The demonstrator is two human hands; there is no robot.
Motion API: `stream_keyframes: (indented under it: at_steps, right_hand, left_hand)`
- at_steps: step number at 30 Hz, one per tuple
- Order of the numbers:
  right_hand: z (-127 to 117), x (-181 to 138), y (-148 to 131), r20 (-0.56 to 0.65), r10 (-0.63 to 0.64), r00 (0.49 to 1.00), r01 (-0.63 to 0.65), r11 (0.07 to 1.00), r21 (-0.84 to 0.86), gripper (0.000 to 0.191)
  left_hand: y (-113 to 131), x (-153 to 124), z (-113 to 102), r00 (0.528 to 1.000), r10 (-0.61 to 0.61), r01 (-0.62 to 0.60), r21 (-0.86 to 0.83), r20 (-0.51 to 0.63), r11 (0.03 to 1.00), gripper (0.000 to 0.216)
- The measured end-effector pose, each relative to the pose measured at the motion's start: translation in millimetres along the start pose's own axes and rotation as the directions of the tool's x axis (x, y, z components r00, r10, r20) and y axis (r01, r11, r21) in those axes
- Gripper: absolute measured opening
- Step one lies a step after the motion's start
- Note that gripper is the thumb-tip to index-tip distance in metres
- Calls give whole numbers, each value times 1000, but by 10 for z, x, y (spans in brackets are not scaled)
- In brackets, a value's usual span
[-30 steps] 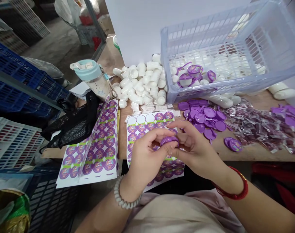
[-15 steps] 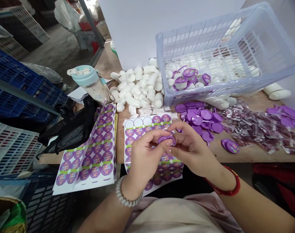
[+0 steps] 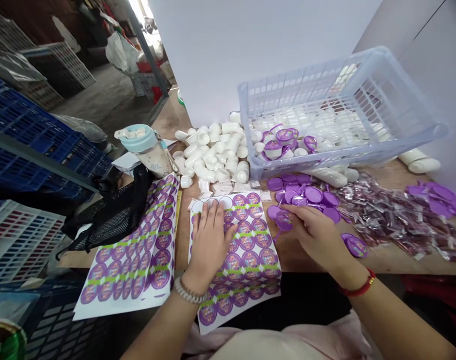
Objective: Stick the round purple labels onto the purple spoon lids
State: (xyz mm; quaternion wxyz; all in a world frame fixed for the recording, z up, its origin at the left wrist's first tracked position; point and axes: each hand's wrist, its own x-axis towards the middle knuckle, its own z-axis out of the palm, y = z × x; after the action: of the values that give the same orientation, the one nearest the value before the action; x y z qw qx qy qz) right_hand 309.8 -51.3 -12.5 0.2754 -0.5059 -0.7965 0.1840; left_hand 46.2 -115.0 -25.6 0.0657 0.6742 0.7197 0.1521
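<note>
My left hand (image 3: 208, 245) lies flat, fingers stretched out, on the upper left of a sheet of round purple stickers (image 3: 250, 261). Bare white circles show along the sheet's top row near my fingertips. Just right of the sheet, my right hand (image 3: 320, 239) pinches a round purple lid (image 3: 284, 221) with a printed sticker on its face. The lid is at the near edge of a pile of plain purple lids (image 3: 313, 194). A couple of stickered lids (image 3: 355, 246) lie stacked to the right of that hand.
White plastic cups (image 3: 213, 152) are heaped behind the sheet. A pale blue crate (image 3: 299, 167) holds more cups and stickered lids. Small clear packets (image 3: 393, 215) spread to the right. Further sticker sheets (image 3: 138, 260), a black mesh bag (image 3: 115, 210) and a tumbler (image 3: 149, 155) stand left.
Both hands held a stickered lid together over the sheet. Now they have parted: the left lies flat on the sheet, and the right has moved rightward with a lid to the pile.
</note>
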Motion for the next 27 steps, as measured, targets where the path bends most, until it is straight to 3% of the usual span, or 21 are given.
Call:
stream_keyframes:
  at_steps: [4,8,14,17,19,22,24,27]
  right_hand:
    - [30,123,109,-63,-47,997,22,936,-353,39]
    - [145,299,-101,-72,-52,996,22,930,-367,40]
    - [454,699,-387,113,31,993,-16,992,-127,55]
    - [496,821,-383,136,80,987,-101,982,161,54]
    - [469,841,-378,176,81,981,-149,894,422,46]
    - [403,819,-407,221,31,975,-180,690,701,40]
    - [365,794,-443,222,23,975,-191,601,776,34]
    - [323,751,-499,202,48,978,-189,612,768,18]
  left_hand:
    - [-74,14,92,994,-12,-9,184,112,983,67]
    - [-37,12,98,995,-18,-3,219,95,976,69]
    - [-16,6,14,995,-31,18,134,97,991,68]
    - [-7,4,-71,994,-37,29,71,105,997,70]
    - [7,23,-137,995,-21,18,32,93,999,72]
    - [33,93,-238,999,30,-30,2,29,1000,74]
    - [43,158,-298,995,92,-92,-1,-30,996,73]
    - [42,244,-364,980,172,-176,-35,-100,984,64]
